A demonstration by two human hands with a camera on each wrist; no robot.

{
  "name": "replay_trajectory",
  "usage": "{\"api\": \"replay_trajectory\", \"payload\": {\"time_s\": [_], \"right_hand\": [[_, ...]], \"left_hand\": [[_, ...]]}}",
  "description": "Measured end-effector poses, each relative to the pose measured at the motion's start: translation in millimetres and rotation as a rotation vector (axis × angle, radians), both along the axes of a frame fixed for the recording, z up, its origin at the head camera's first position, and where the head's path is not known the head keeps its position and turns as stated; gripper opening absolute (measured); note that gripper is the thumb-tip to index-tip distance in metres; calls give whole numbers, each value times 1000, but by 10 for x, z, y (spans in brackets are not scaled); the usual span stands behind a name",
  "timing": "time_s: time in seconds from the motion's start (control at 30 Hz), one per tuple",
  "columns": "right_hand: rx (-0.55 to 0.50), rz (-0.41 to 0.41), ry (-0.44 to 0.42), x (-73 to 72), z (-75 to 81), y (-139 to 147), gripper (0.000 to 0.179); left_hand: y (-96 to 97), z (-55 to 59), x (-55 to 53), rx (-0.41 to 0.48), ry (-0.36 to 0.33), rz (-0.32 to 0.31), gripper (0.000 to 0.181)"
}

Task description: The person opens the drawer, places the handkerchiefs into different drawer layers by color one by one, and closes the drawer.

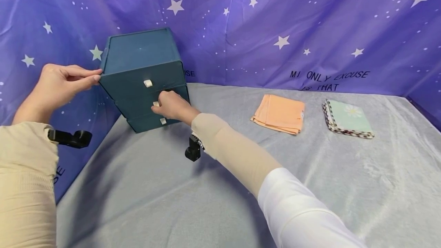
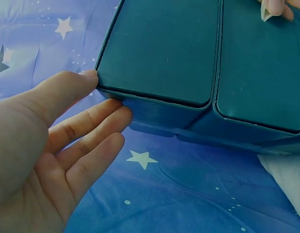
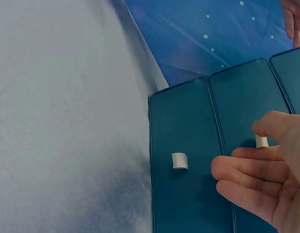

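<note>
A dark teal drawer unit [image 1: 142, 51] with three stacked drawers stands at the back left, each drawer front bearing a small white pull tab. At its upper left front corner, my left hand [image 1: 65, 83] pinches the edge, thumb at the front and fingertips against the side. My right hand [image 1: 173, 106] is at the middle drawer [image 3: 244, 97], thumb and index finger pinching its white tab [image 3: 261, 141]. All the drawers look pushed in. The top tab [image 1: 147, 83] and the bottom tab [image 3: 179, 160] are free of both hands.
To the right on the grey cloth-covered table [image 1: 148, 194] lie a folded orange cloth [image 1: 280, 113] and a folded pale green cloth [image 1: 349, 116] with a checked edge and a flower. A purple star-patterned curtain [image 1: 234, 30] hangs close behind and left of the drawer unit.
</note>
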State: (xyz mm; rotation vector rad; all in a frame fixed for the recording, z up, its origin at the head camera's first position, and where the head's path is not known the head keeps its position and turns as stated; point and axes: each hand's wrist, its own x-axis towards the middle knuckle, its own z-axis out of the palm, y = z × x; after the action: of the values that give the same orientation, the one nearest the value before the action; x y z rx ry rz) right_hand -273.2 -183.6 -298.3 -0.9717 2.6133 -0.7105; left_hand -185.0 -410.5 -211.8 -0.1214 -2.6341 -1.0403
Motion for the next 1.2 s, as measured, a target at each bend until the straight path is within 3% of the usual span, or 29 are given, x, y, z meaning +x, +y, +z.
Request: {"api": "replay_trajectory", "payload": {"time_s": [0.33, 0.6, 0.67, 0.9, 1.0, 1.2], "right_hand": [[-24, 5, 27, 15, -19, 77, 48], [-43, 35, 36, 57, -35, 135, 46], [-37, 46, 25, 71, -33, 139, 44], [-1, 77, -18, 133, -12, 150, 33], [9, 85, -21, 157, -4, 161, 32], [15, 96, 0, 201, 2, 191, 32]], "left_hand": [[26, -10, -54, -16, 11, -4, 25], [-302, -207, -313, -75, 19, 37, 33], [-316, -217, -316, -84, 16, 43, 33], [-97, -84, -112, -78, -35, 61, 34], [-145, -102, -137, -104, -30, 73, 34], [-372, -223, -288, -116, -21, 68, 35]]}}
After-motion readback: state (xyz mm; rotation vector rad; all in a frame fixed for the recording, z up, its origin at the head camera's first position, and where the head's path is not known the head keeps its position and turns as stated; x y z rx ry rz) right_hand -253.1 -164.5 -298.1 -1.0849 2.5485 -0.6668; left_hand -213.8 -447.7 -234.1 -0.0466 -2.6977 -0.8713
